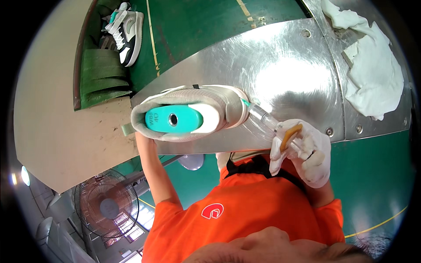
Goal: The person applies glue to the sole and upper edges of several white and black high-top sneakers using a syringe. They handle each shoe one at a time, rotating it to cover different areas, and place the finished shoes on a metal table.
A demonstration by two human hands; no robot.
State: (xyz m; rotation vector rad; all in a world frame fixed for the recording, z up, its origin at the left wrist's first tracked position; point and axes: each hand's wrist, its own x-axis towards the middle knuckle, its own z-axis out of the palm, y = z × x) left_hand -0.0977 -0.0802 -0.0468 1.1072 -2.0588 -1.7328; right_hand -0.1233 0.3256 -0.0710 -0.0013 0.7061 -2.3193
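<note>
A pale grey shoe [228, 103] with a white sole edge lies at the middle left, its toe toward the right. Inside its collar sits a turquoise-and-white shoe last [193, 120] with a round metal-rimmed hole. My left forearm [153, 171] reaches up to the shoe's heel end; the shoe hides that hand's fingers. In a white glove, my right hand [313, 153] is closed around a clear syringe [262, 115] with an amber-coloured ring at its finger end. The syringe's thin green tip is at the shoe's toe, by the seam between upper and sole.
The shoe is over a shiny metal table [280, 57]. White crumpled cloth [372, 65] lies at the far right. Beyond the far left edge, a black-and-white shoe [127, 37] stands near green flaps [105, 72]. A tan board [57, 109] is at left, a fan [107, 208] below it.
</note>
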